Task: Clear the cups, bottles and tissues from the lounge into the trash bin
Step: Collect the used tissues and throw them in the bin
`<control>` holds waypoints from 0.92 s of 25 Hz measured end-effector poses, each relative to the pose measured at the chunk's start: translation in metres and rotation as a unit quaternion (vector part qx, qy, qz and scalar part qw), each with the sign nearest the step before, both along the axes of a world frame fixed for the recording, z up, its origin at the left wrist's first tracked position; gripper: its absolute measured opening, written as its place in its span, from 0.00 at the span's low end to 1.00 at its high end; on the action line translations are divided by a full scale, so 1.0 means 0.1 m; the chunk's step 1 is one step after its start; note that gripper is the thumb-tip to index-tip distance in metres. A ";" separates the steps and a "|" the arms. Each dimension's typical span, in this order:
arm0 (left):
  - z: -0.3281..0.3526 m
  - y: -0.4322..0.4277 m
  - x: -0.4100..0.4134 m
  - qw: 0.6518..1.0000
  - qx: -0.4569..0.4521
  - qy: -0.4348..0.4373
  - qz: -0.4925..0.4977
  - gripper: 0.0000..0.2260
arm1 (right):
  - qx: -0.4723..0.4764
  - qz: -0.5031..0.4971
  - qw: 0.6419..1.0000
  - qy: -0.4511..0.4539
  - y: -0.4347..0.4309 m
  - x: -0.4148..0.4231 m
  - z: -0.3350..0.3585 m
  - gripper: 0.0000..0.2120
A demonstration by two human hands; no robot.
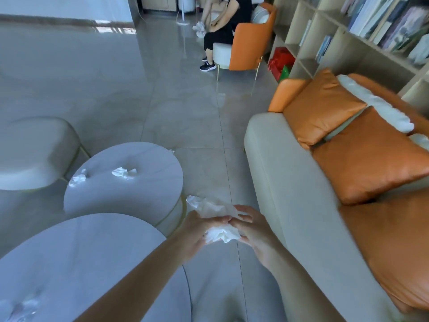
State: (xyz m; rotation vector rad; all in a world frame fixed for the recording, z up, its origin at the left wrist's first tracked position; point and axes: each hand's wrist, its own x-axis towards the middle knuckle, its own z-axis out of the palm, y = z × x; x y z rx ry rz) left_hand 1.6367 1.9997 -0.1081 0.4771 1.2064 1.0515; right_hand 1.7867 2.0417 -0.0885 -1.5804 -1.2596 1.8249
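Observation:
My left hand [197, 231] and my right hand [251, 231] meet in front of me, over the floor between the tables and the sofa. Both grip a bunch of crumpled white tissues [214, 212] held between them. Two more crumpled tissues [124, 172] [77, 180] lie on the far round table [144, 201]. Another blurred tissue [21, 309] lies on the near round table [92, 263] at the bottom left. No trash bin, cup or bottle shows in this view.
A beige sofa [290, 182] with orange cushions runs along the right, under a bookshelf [336, 38]. A pale stool [34, 154] stands at the left. A person sits in an orange chair [250, 40] at the back. Grey tiled floor lies between.

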 end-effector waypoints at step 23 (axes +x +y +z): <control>-0.55 1.77 -2.27 0.929 -0.119 -0.018 0.349 0.18 | -0.133 0.211 0.968 0.027 2.95 -2.55 -0.62 0.04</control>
